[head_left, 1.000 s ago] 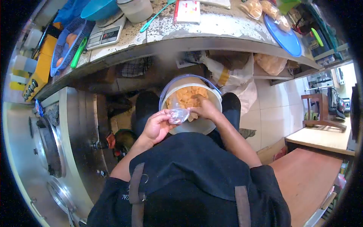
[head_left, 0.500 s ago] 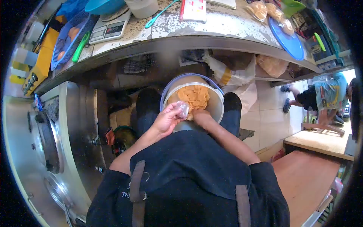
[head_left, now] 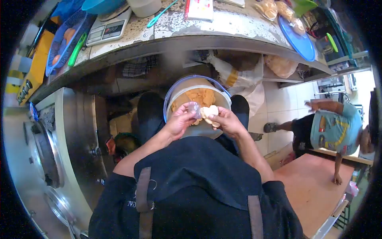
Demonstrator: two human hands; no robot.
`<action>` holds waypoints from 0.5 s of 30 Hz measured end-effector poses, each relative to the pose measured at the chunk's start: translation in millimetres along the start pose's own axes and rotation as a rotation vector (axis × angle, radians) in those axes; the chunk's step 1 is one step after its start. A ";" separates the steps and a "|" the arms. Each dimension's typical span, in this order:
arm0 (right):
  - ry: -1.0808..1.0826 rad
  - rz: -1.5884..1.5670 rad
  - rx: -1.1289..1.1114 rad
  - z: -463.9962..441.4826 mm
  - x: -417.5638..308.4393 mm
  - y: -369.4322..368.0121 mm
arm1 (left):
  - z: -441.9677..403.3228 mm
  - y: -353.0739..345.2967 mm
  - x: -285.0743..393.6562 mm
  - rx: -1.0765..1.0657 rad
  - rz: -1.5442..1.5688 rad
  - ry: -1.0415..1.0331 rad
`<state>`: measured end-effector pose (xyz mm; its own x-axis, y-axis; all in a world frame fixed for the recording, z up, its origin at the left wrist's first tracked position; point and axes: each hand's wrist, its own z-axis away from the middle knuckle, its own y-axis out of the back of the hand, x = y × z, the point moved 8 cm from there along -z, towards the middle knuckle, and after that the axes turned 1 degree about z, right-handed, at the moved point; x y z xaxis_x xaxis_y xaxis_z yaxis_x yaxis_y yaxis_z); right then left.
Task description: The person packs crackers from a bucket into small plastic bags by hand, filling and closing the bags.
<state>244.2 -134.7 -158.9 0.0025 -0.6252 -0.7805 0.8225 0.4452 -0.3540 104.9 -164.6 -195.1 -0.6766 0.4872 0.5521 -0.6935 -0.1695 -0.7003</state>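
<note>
A white bucket [head_left: 225, 99] with a blue-violet handle stands between my knees, holding many thin orange-tan crackers [head_left: 201, 95]. My left hand [head_left: 178, 122] pinches a small clear plastic bag [head_left: 194, 108] over the bucket's near left side. Beside it, my right hand [head_left: 229, 121] grips a small bunch of pale round crackers [head_left: 209, 112] between thumb and fingers. These crackers are right at the bag, and I cannot tell whether any are inside it.
Ahead, the worn counter [head_left: 171, 30] carries a kitchen scale [head_left: 107, 31], a blue basket [head_left: 51, 59], a green-handled tool [head_left: 76, 49] and a blue lid [head_left: 296, 40]. Stove equipment [head_left: 49, 151] is at left. Another person [head_left: 334, 125] leans on a wooden table [head_left: 314, 179] at right.
My right hand has come up out of the bucket with pale crackers and now meets the bag in my left hand. The other person has come closer and put a hand on the table.
</note>
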 end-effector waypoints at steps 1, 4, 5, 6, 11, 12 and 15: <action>-0.002 0.003 -0.002 -3.7 3.5 -1.6 | 0.6 -2.3 0.4 0.001 0.003 -0.003; 0.088 0.229 0.090 -13.3 2.1 -6.5 | 2.9 -13.1 -0.3 -0.101 0.027 0.012; 0.117 0.394 0.179 -12.2 -2.7 -6.6 | 3.3 -10.2 -0.6 -0.067 -0.033 0.018; 0.146 0.559 0.268 -10.5 -9.2 -7.7 | 3.1 -7.2 -1.4 -0.033 -0.092 0.024; 0.313 0.684 0.224 -11.5 -13.6 -18.0 | 0.0 6.9 -2.6 0.043 -0.171 0.008; 0.176 0.582 0.205 -8.9 -14.9 -16.3 | -0.6 7.1 -0.9 0.058 -0.217 -0.003; 0.057 0.358 0.152 -9.8 -6.7 -1.1 | -0.8 8.6 0.4 0.140 -0.149 -0.038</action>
<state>237.7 -124.7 -158.4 0.2768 -0.4090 -0.8695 0.8503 0.5258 0.0234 98.9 -165.2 -201.2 -0.5708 0.4838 0.6634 -0.8125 -0.2163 -0.5414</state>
